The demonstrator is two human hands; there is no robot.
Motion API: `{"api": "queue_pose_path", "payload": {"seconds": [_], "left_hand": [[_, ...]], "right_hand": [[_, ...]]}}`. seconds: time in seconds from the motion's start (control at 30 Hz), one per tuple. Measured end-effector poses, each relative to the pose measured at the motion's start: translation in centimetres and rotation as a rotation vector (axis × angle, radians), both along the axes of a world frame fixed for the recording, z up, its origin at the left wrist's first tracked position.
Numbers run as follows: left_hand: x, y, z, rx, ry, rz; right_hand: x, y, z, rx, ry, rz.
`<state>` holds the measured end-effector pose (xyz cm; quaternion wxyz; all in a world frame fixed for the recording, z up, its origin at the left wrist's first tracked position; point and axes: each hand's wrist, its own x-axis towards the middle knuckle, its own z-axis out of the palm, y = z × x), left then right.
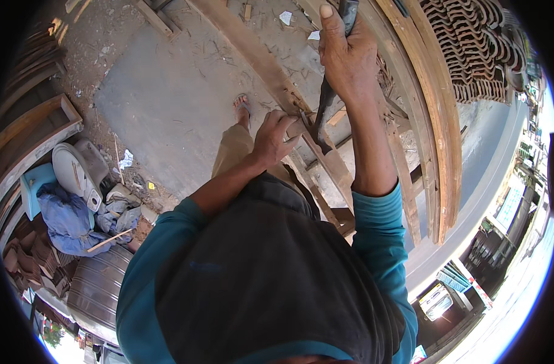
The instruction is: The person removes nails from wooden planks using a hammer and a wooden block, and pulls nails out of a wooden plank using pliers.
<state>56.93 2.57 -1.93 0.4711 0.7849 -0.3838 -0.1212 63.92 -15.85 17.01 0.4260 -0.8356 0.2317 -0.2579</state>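
Observation:
My right hand [351, 64] is wrapped round a dark pry bar [326, 100], thumb pointing up along it. The bar slants down, and its lower end touches a wooden plank [337, 164] just right of my left hand [272, 138]. My left hand grips the edge of that plank, fingers bent over it and thumb on the near side. A longer brown beam [246, 45] runs from the far side down to the same spot. My sandalled foot [242, 106] is on the ground beyond my left hand.
Long timbers [437, 115] lean along the right, beside stacked curved roof tiles [471, 45]. To the left are a wooden frame [37, 136], a pale plastic chair [77, 170], a blue cloth bundle [67, 215] and a dark ribbed drum [101, 285]. Wood scraps and paper litter the concrete floor [161, 109].

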Motion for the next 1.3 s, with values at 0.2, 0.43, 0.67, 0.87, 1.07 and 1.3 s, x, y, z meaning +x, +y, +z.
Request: {"api": "queue_pose_path", "payload": {"seconds": [0.2,0.43,0.67,0.87,1.07,1.3], "left_hand": [[0.4,-0.4,-0.7,-0.054,0.129,-0.041],[0.4,-0.3,0.1,-0.030,0.180,-0.028],[-0.5,0.0,0.1,0.043,0.089,-0.012],[-2.6,-1.9,-0.5,0.006,0.033,0.191],[-3.4,-2.0,0.3,0.054,0.114,0.303],[-3.5,-1.4,1.3,0.197,0.218,0.320]], "right_hand": [[7.2,0.1,-4.4,-0.123,0.194,-0.023],[4.0,1.6,-1.1,0.061,0.098,-0.028],[-1.9,4.3,2.5,0.249,-0.025,0.202],[4.6,3.4,1.0,-0.001,0.214,0.235],[-3.7,2.3,2.2,0.324,-0.045,0.162],[-0.6,4.2,2.6,0.135,-0.028,0.209]]}}
